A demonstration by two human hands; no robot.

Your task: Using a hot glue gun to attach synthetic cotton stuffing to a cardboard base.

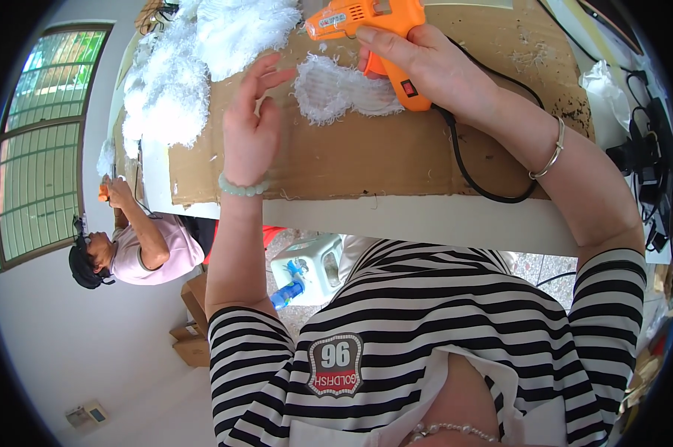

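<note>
Head view: my right grip is wrapped round the glue gun, left grip loosely half-curled, looks empty. White fluff lies on cardboard between them. Gluing step, I'd guess; next calls for steady aim.

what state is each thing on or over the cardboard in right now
Orange hot glue gun, held, nozzle pointing left
Red rocker switch, on or off unclear
Black cord, curved in a loop
Right grip, closed around the gun's handle
Left grip, open, empty
White shaggy fabric piece, lying down
White fluffy heap, piled loosely
</note>
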